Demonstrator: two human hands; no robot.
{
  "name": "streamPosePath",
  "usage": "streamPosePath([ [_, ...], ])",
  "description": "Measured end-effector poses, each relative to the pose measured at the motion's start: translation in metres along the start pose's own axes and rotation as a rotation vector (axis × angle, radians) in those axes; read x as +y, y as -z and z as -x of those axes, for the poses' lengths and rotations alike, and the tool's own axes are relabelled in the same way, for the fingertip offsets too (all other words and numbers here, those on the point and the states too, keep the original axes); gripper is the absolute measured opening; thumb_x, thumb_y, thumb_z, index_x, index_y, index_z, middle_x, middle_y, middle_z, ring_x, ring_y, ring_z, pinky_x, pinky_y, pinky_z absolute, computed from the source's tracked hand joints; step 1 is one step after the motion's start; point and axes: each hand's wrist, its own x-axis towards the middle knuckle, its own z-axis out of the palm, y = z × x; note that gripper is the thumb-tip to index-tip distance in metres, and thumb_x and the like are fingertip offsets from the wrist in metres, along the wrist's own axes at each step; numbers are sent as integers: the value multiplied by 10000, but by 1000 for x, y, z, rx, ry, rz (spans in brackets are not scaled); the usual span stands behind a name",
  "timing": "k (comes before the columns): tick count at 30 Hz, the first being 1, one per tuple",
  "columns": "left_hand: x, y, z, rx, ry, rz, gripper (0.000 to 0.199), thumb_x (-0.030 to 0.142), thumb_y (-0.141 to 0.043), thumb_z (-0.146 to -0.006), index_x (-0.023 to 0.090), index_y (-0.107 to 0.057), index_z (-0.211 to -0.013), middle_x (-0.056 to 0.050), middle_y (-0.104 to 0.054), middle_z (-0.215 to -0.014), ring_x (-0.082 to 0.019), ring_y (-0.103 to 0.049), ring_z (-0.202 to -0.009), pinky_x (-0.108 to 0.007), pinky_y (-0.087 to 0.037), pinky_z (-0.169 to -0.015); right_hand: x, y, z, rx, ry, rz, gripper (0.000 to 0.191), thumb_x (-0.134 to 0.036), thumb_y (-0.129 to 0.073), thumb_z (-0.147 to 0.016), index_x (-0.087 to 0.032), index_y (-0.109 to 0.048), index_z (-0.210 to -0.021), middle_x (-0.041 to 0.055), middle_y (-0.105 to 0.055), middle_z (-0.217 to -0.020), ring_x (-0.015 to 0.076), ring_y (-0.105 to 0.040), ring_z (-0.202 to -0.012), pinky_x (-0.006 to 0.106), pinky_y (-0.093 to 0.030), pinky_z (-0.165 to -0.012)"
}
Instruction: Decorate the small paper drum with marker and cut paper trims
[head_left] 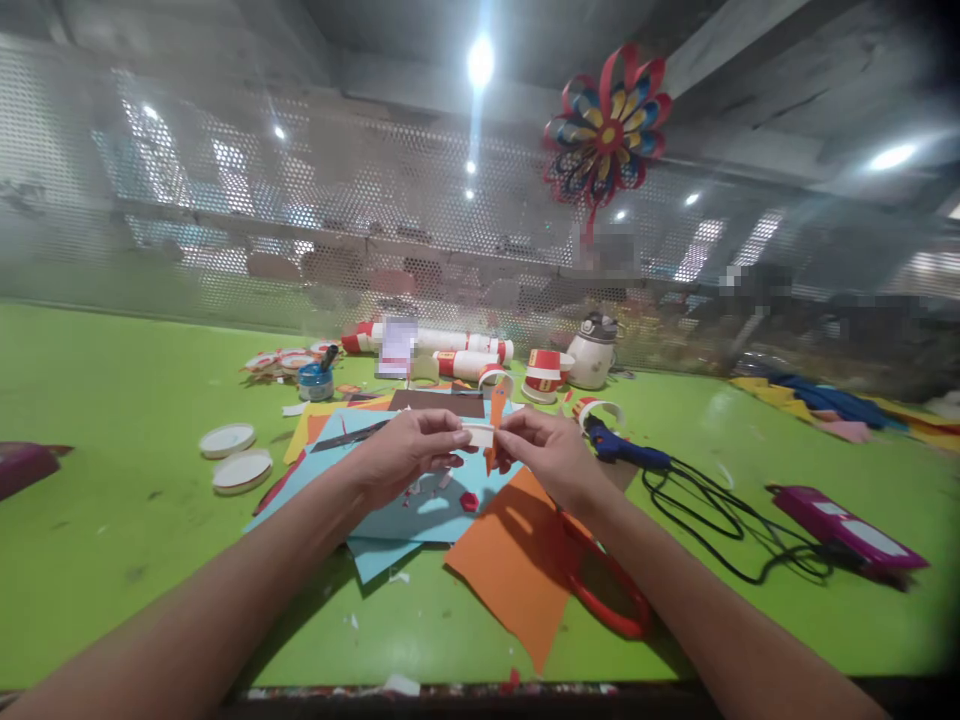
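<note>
Between my two hands is a small white strip [478, 435], seemingly of paper or card. My left hand [424, 445] pinches its left end between thumb and fingers. My right hand [547, 450] is closed on a narrow orange paper strip [496, 425], which stands upright against the white strip's right end. Below the hands lie light blue paper sheets [375, 520] with small scraps and a red paper piece [469, 502]. An orange sheet [517, 560] lies under my right wrist. Red-handled scissors [611, 600] are partly covered by my right forearm.
A blue glue gun [626, 447] with a black cord lies right, near a purple power strip [847, 525]. White lids [241, 472] and a blue jar [315, 381] are left. Paper cups [542, 377], white-red tubes [450, 342] and a kettle [591, 355] stand behind.
</note>
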Motion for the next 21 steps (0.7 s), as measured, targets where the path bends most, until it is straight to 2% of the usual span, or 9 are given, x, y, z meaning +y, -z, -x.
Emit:
streamPosePath([
  [3, 0, -2, 1, -6, -16, -20, 245, 322, -854, -640, 149, -691, -701, -19, -666, -768, -138, -596, -768, -299, -426, -797, -3, -4, 2, -40, -9, -33, 170, -328, -691, -760, -162, -656, -762, 5, -674, -619, 132, -616, -577, 301, -507, -607],
  [7, 0, -2, 2, -36, -51, -61, 216, 346, -832, -659, 162, -729, -702, -50, -667, -1038, -156, -588, -849, -306, -421, -799, 0, -8, 3, -54, -31, -70, 161, -316, -700, -746, -158, -672, -728, 1, -664, -609, 120, -592, -558, 289, -495, -597],
  [9, 0, -3, 3, -16, -73, -91, 211, 355, -827, -657, 165, -739, -687, -54, -642, -1088, -167, -574, -878, -302, -415, -787, 1, -8, 3, -48, -52, -87, 162, -316, -715, -732, -158, -681, -726, -6, -657, -598, 116, -583, -548, 284, -491, -590],
  [15, -1, -8, 3, 23, -141, -177, 193, 354, -810, -661, 171, -747, -661, -54, -638, -957, -195, -562, -889, -321, -406, -810, 0, -7, 3, -61, -143, -122, 199, -340, -764, -686, -150, -708, -660, 4, -659, -570, 120, -581, -535, 279, -483, -576],
  [19, -3, -12, 5, -41, -99, -173, 187, 355, -775, -709, 173, -745, -676, -49, -656, -782, -189, -571, -775, -338, -419, -780, 1, -8, 4, -73, -195, -156, 284, -416, -800, -656, -146, -711, -644, 4, -646, -544, 120, -567, -515, 281, -470, -562],
  [21, -5, -14, 5, -27, -83, -123, 179, 346, -778, -708, 174, -741, -677, -51, -666, -751, -194, -578, -772, -339, -424, -779, 1, -9, 4, -81, -205, -169, 308, -436, -817, -639, -146, -717, -663, 1, -644, -548, 116, -559, -509, 281, -463, -563],
])
